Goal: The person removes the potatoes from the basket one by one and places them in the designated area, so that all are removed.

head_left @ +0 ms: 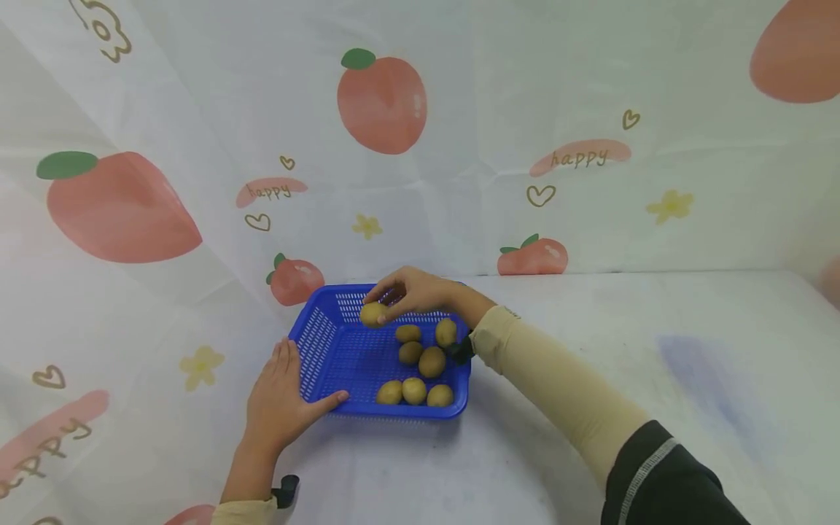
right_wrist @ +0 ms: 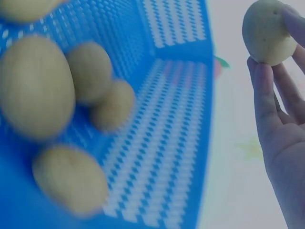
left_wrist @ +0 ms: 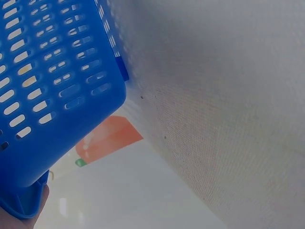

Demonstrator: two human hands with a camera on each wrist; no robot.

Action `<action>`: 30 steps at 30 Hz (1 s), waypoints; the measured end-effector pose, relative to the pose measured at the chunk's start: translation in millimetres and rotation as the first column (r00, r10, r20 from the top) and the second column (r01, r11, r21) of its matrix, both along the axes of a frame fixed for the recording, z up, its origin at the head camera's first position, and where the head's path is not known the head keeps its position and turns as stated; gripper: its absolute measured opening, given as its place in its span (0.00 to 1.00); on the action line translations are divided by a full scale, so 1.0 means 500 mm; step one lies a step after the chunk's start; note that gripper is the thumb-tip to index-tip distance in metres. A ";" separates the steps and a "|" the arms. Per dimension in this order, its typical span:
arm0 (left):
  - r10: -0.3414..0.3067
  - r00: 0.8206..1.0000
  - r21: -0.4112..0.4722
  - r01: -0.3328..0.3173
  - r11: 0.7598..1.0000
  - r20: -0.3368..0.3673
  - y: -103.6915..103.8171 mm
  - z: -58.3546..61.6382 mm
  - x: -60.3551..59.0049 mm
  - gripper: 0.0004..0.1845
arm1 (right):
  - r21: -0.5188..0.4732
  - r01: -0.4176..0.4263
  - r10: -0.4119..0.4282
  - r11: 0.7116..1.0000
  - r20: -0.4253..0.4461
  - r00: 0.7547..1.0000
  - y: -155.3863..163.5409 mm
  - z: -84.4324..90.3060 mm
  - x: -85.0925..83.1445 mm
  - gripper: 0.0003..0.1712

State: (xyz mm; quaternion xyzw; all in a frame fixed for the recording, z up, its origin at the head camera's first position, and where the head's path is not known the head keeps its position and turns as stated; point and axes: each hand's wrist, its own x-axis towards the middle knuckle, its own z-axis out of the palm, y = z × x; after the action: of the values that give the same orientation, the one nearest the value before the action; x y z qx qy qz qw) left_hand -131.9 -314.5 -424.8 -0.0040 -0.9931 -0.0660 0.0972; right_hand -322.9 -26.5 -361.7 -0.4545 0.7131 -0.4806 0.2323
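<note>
Peach-print cloth backdrop and white table [head_left: 590, 328], right hand [head_left: 420, 292] pinching a potato [head_left: 374, 314] over the blue basket [head_left: 328, 357] back-left corner, left hand [head_left: 278, 397] fingers straight, pressing the basket's left front corner, seven potatoes [head_left: 420, 361] inside

Peach-printed white cloth [head_left: 459, 109] drapes wall and table [head_left: 656, 350].

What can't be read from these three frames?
- Left wrist view: the left hand is cut by the bottom edge; only a sliver under the blue basket shows, so its grip is unclear here.
- Right wrist view: the potatoes in the basket are blurred, and one is cut by the top edge.
- Head view: the right hand covers part of the held potato and the basket's far rim.
</note>
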 end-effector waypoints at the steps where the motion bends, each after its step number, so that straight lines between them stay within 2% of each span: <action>1: 0.002 1.000 0.003 -0.002 1.000 0.007 0.001 0.001 0.000 0.76 | -0.022 0.016 -0.016 1.000 -0.005 1.000 0.019 0.006 -0.004 0.25; 3: 0.006 1.000 0.006 -0.006 1.000 0.015 0.004 0.002 0.001 0.76 | -0.059 0.053 -0.054 0.997 -0.013 0.998 0.059 0.017 -0.010 0.25; 6: 0.009 1.000 0.011 -0.009 1.000 0.023 0.006 0.004 0.002 0.76 | -0.094 0.125 -0.123 0.988 0.021 0.992 0.130 0.026 -0.014 0.26; 12: 0.006 1.000 0.006 -0.006 1.000 0.013 0.003 0.001 -0.001 0.76 | -0.034 0.278 -0.276 0.960 0.056 0.959 0.279 0.018 0.005 0.28; 18: 0.004 1.000 0.000 -0.004 1.000 0.020 0.000 0.001 -0.003 0.76 | -0.042 0.345 -0.344 0.938 0.034 0.938 0.393 -0.032 0.036 0.33; 21: 0.003 1.000 0.000 -0.003 1.000 0.025 0.001 0.003 -0.001 0.76 | -0.035 0.391 -0.390 0.920 0.033 0.920 0.438 -0.064 0.054 0.32; 30: 0.006 1.000 0.009 -0.006 1.000 0.026 0.003 0.002 0.002 0.76 | 0.020 0.490 -0.490 0.872 0.029 0.871 0.535 -0.153 0.102 0.29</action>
State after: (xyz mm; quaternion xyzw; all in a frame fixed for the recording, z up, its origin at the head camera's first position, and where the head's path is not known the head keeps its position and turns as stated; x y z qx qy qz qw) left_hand -130.8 -312.8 -423.9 0.0002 -0.9940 -0.0702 0.0843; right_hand -271.9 241.1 -438.1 -0.2496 0.8038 -0.5271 0.1177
